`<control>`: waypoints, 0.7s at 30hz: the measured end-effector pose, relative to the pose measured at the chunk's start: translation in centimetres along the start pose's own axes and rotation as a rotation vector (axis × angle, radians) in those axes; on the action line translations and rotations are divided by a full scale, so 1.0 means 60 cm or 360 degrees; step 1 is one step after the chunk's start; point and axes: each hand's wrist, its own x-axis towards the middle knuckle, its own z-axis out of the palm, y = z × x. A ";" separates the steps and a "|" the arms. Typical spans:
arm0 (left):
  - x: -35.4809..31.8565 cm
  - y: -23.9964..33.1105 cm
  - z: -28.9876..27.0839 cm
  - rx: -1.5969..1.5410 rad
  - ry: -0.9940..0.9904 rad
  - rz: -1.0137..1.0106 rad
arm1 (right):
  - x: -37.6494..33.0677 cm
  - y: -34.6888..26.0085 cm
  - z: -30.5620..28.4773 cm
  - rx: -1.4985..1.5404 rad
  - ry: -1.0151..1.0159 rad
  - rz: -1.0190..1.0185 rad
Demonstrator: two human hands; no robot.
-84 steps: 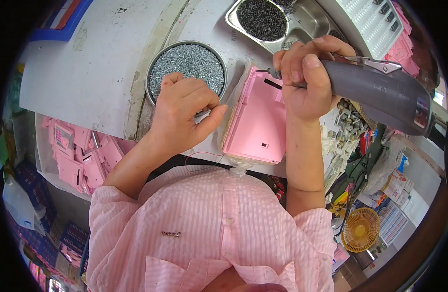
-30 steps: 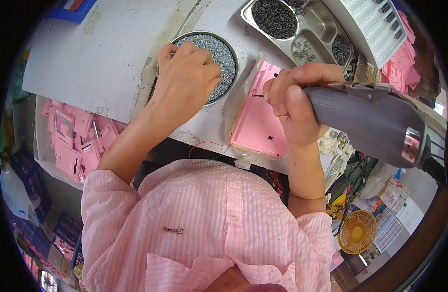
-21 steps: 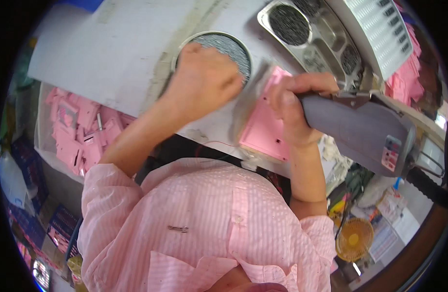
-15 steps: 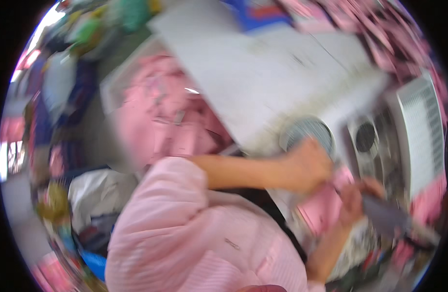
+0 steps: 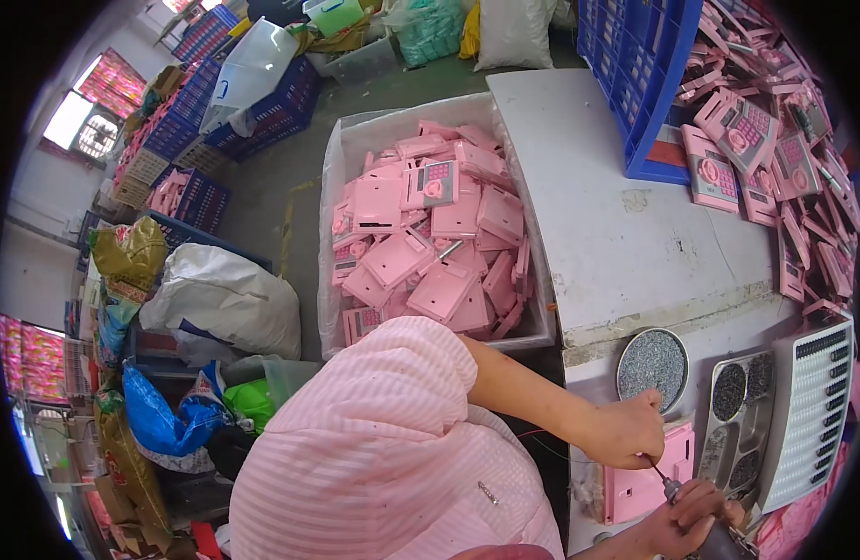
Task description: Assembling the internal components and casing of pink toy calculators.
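A pink plastic panel (image 5: 619, 493) lies on the worktable at the lower right. My left hand (image 5: 626, 432) hangs over its upper part, fingers pinched together at the slim bit of a dark powered screwdriver (image 5: 724, 543). Whatever sits between those fingertips is too small to make out. Wrapped round the screwdriver's body is my right hand (image 5: 693, 516), at the lower edge of the view; the tool slants up toward the left hand. Just beyond the left hand stands a round metal dish (image 5: 654, 330) full of small grey screws.
Right of the panel are a compartmented metal tray (image 5: 724, 425) of dark small parts and a white rack (image 5: 783, 439) with black pieces. A blue crate (image 5: 656, 170) and heaped pink cases (image 5: 798, 177) stand beyond. Left of the table, a lined box (image 5: 334, 280) holds more pink cases.
The view has turned and sharpened from a blur. My left hand has gone from beside the screw dish to the screwdriver's bit above the panel. My right hand still grips the screwdriver.
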 end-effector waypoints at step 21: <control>-0.019 -0.043 -0.124 0.0347 -0.0041 -0.0277 | -0.098 0.003 -0.007 0.0015 -0.0071 0.0369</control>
